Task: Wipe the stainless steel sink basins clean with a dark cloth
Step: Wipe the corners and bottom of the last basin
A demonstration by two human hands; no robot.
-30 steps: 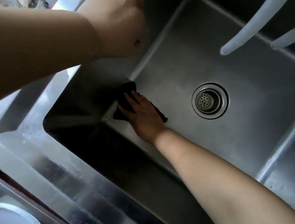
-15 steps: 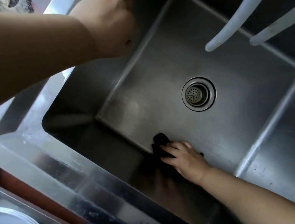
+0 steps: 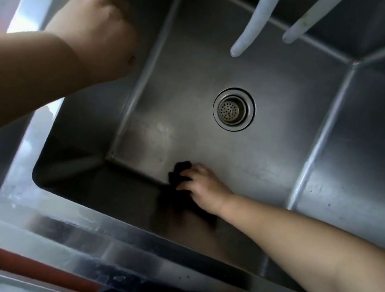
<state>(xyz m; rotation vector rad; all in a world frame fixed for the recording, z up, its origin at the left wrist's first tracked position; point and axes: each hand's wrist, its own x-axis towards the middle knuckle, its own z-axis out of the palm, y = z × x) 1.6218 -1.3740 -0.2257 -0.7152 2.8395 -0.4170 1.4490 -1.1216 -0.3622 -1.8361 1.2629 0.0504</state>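
While the camera looks steeply down, the deep rectangular stainless steel sink basin fills most of the view, with its grey walls going down to a flat bottom. Its wide shiny steel front rim runs across the lower part of the picture, and below this rim a strip of reddish surface is visible. The left forearm comes in from the left side, and the left hand rests on the upper left edge of the basin; its fingers are curled over this edge, so this grip holds the rim itself. The right forearm reaches from the lower right down into the basin. The right hand is at the near side of the bottom, where the floor meets the front wall, and its bent fingers press and hold a small crumpled dark cloth. The cloth lies against the steel at this junction, left of the hand, and a dark reflection shows on the wall just below it. Two pale whitish curved tubes hang down from the top edge above the far part of the basin. The round metal drain strainer with small holes sits in the middle of the bottom, well apart from the cloth.
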